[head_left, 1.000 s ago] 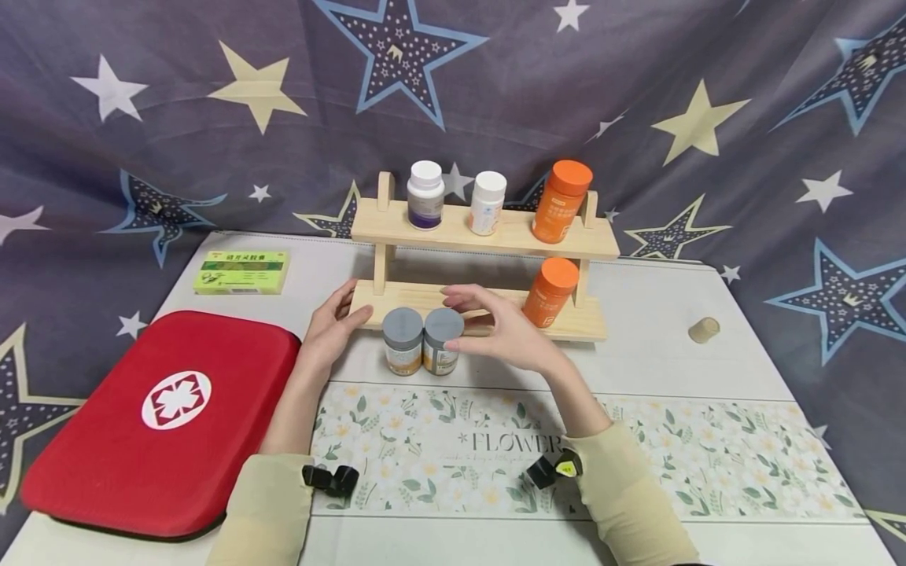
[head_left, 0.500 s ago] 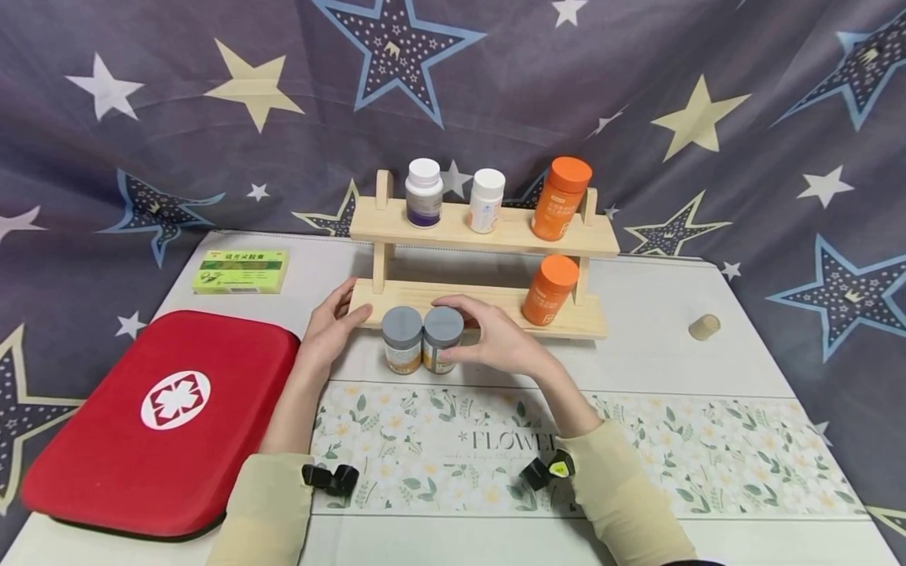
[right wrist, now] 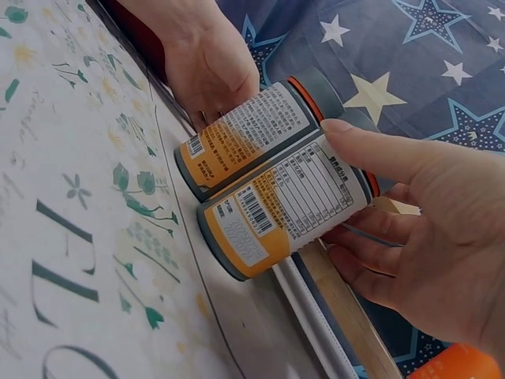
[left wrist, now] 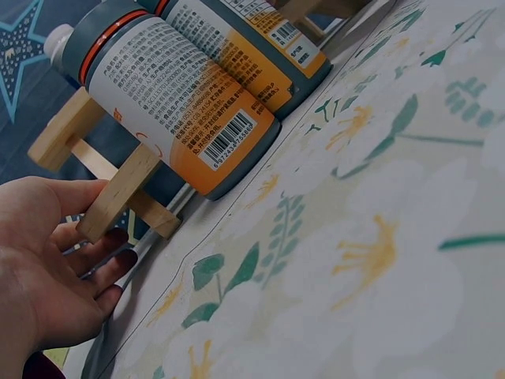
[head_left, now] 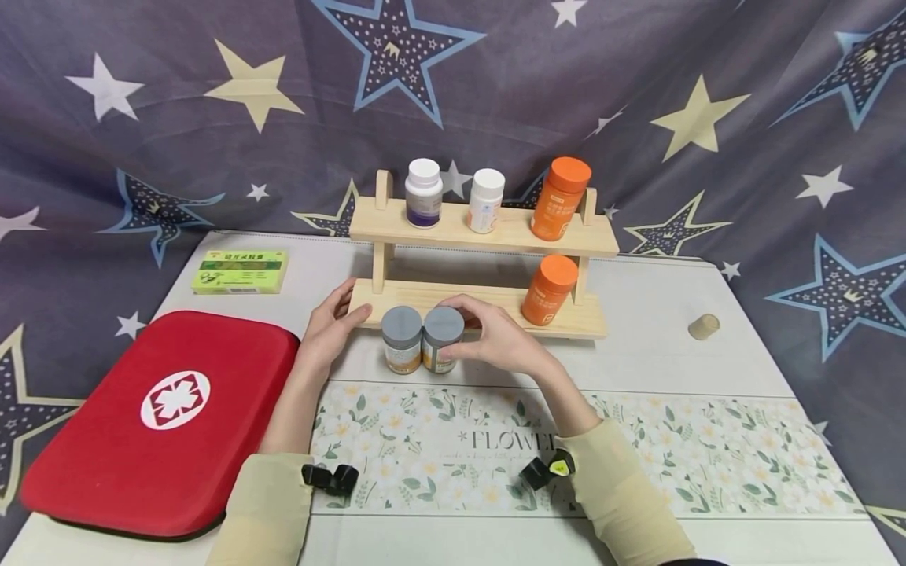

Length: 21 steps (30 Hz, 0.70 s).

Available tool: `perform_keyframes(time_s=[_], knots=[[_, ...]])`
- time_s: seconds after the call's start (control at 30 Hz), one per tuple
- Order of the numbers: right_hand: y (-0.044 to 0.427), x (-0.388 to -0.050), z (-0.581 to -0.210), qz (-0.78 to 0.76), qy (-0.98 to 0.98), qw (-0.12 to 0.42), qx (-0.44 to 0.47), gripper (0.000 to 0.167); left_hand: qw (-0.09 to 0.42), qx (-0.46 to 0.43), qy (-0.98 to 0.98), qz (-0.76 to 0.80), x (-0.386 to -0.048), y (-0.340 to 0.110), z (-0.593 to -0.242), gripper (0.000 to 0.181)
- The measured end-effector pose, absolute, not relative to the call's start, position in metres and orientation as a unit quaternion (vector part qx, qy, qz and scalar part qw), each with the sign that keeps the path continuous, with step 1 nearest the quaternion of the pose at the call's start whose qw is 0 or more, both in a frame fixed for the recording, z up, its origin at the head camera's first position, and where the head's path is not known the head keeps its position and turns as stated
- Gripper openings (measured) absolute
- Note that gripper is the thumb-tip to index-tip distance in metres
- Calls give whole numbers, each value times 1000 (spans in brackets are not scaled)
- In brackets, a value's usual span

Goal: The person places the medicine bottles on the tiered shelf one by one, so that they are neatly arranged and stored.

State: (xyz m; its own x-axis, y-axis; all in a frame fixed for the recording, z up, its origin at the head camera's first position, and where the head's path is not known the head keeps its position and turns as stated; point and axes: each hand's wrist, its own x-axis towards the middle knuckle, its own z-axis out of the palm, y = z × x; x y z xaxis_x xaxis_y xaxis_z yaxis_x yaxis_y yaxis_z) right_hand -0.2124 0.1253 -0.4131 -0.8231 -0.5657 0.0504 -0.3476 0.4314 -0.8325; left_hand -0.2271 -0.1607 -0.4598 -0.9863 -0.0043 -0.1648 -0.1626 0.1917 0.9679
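Two grey-capped jars with orange-and-white labels stand side by side, touching, before the two-tier wooden shelf (head_left: 488,236). My right hand (head_left: 499,338) grips the right jar (head_left: 442,338), thumb at its front and fingers behind; the right wrist view shows the thumb near the cap end of that jar (right wrist: 284,201). To its left stands the other jar (head_left: 402,339), untouched by either hand. My left hand (head_left: 327,330) holds the left end of the lower board, thumb on the near side; in the left wrist view the hand (left wrist: 55,268) pinches the board end (left wrist: 118,193).
On the upper tier stand two white-capped bottles (head_left: 424,195) (head_left: 486,202) and an orange jar (head_left: 561,199); another orange jar (head_left: 549,291) is on the lower tier. A red case (head_left: 170,479) and green box (head_left: 241,273) lie left, a small beige piece (head_left: 704,327) right.
My right hand has moved slightly left and closed round the right grey-capped jar. My left hand has stayed on the shelf end, and the jars have kept their places.
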Motion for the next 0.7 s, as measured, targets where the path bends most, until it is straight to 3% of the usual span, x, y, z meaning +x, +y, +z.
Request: perform_keyframes(time_s=[0.7], knots=[[146, -217, -397, -519, 809, 88, -263, 55, 69, -52, 755, 650, -226, -161, -460, 74]])
